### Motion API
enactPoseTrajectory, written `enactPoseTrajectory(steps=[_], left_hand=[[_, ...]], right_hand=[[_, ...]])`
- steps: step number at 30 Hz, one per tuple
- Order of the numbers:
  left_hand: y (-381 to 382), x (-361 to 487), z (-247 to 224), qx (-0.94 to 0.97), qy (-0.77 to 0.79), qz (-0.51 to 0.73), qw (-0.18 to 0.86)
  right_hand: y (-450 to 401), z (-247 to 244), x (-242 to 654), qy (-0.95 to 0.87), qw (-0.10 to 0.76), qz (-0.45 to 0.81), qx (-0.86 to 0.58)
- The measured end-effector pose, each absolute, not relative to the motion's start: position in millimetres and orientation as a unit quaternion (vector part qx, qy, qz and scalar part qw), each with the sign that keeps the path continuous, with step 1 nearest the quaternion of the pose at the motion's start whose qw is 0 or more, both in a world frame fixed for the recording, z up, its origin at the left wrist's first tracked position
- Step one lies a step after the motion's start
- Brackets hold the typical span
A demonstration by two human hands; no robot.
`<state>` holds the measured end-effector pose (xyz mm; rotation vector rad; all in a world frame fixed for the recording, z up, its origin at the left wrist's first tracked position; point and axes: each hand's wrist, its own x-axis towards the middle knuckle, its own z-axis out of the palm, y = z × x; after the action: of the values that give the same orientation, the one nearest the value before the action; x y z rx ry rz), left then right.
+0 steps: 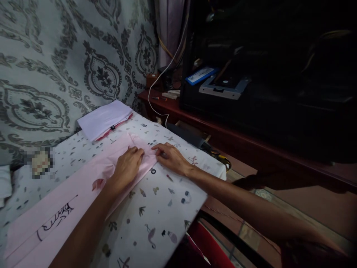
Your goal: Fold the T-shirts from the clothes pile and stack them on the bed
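A pink garment [92,163] with black lettering lies stretched lengthwise across the table, rumpled near its far end. My left hand [129,163] rests on that far end, fingers curled down and gripping the fabric. At the end's right corner, my right hand [170,158] pinches the garment's edge between thumb and fingers. The two hands are close together, a short stretch of pink cloth between them. Behind them, by the wall, sits a folded lilac garment [107,117] with a red edge and a small black tag showing.
A white patterned cloth [156,219] covers the table. A blurred-out item [41,163] and some white fabric [4,182] are at the left. To the right stands a dark red wooden cabinet [195,121] under a large black screen [267,123]. A white cable [150,93] hangs beside it.
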<state>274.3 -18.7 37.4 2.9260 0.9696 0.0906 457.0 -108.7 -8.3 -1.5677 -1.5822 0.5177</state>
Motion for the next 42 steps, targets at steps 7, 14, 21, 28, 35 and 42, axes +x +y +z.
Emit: enactPoseTrajectory(steps=[7, 14, 21, 28, 35, 42], left_hand=[[-15, 282, 34, 0.919, 0.395, 0.004, -0.010], [-13, 279, 35, 0.928, 0.370, -0.004, -0.031], [-9, 284, 34, 0.917, 0.398, -0.009, -0.035], [-8, 284, 32, 0.920, 0.393, -0.008, -0.006], [-11, 286, 27, 0.907, 0.419, -0.023, -0.031], [-15, 288, 21, 0.902, 0.429, -0.016, -0.046]], right_hand=[[-106, -7, 456, -0.613, 0.409, 0.205, -0.644], [-106, -7, 454, -0.614, 0.409, 0.193, -0.646], [-108, -5, 456, -0.594, 0.423, 0.206, -0.652], [-111, -1, 465, -0.516, 0.501, 0.247, -0.649], [-114, 4, 454, -0.638, 0.346, 0.156, -0.670], [-112, -6, 454, -0.655, 0.322, 0.077, -0.679]])
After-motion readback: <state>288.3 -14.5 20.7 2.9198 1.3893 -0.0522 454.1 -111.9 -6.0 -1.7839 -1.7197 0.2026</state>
